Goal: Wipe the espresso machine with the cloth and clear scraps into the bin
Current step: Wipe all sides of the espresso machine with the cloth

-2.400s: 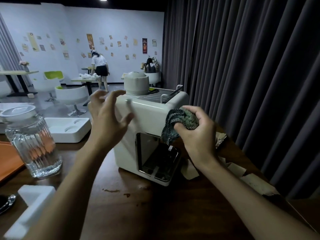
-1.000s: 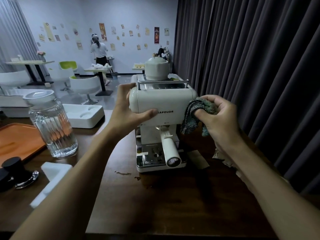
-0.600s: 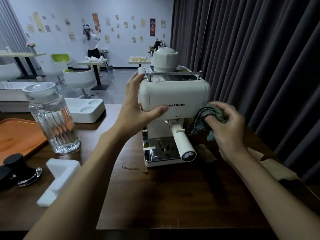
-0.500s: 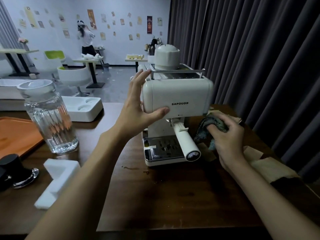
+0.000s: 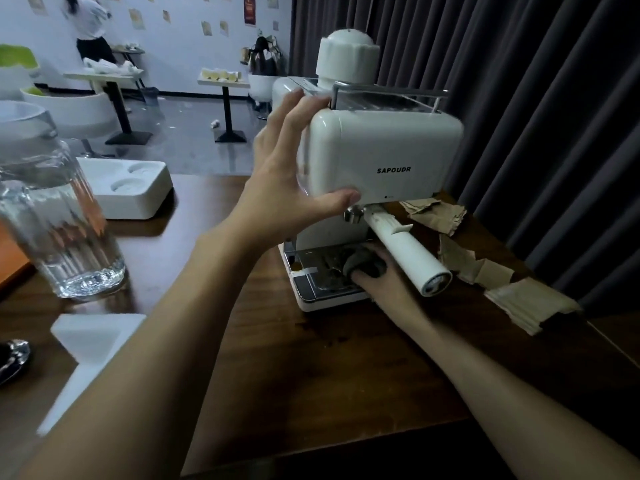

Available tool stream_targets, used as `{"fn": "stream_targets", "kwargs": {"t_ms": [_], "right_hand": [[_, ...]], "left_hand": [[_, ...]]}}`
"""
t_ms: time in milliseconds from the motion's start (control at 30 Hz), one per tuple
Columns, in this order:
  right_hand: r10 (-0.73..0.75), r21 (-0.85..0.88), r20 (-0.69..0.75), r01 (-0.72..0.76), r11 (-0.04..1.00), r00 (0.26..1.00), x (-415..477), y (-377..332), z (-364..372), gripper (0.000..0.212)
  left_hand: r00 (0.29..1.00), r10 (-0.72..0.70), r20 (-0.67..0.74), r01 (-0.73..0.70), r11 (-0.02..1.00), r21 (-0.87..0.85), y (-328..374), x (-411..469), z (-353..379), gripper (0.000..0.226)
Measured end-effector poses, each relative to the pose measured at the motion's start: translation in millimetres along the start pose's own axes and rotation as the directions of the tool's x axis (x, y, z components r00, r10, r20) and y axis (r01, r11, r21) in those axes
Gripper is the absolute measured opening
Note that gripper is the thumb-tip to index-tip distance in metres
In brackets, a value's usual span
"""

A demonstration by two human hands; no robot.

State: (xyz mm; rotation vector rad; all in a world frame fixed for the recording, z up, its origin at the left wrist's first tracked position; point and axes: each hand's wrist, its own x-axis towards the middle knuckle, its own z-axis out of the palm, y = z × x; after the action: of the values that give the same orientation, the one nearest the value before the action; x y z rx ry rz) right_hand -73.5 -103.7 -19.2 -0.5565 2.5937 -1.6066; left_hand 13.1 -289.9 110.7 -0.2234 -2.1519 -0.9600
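Note:
A white espresso machine stands on the dark wooden table, its white portafilter handle sticking out toward me. My left hand lies flat against the machine's left side, fingers straight, thumb under the front edge. My right hand reaches under the handle and grips the dark bunched cloth on the metal drip tray. Torn brown cardboard scraps lie on the table right of the machine. No bin is in view.
A ribbed glass jar stands at the left, with white foam pieces behind and in front of it. Dark curtains hang close on the right. A person stands at far tables in the background.
My right hand has moved with the cloth from the machine's right side down under the portafilter handle onto the drip tray. My left hand stays on the machine's left side.

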Motion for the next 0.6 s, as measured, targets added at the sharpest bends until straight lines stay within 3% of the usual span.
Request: {"fn": "stream_targets", "kwargs": {"t_ms": [167,333,467,600], "right_hand": [[0.019,-0.087,0.069,-0.013,0.996,0.997,-19.2,-37.3,3.8,0.064],[0.02,-0.133,-0.066,-0.028,0.991,0.998,-16.5,-51.6,15.8,0.042],[0.096,-0.013,-0.246,-0.102,0.995,0.965,-4.2,-58.8,30.7,0.055],[0.194,0.138,-0.353,-0.154,0.978,0.915,6.2,-67.4,46.0,0.054]], "left_hand": [[1.0,0.012,0.021,-0.013,1.0,0.025,-0.3,-1.3,-1.3,0.099],[0.995,0.035,0.09,-0.043,0.995,0.086,-2.4,-0.9,-11.6,0.11],[0.982,0.048,0.181,-0.075,0.986,0.146,-4.7,3.0,-24.8,0.118],[0.979,0.058,0.193,-0.092,0.981,0.169,-4.3,4.4,-27.8,0.12]]}}
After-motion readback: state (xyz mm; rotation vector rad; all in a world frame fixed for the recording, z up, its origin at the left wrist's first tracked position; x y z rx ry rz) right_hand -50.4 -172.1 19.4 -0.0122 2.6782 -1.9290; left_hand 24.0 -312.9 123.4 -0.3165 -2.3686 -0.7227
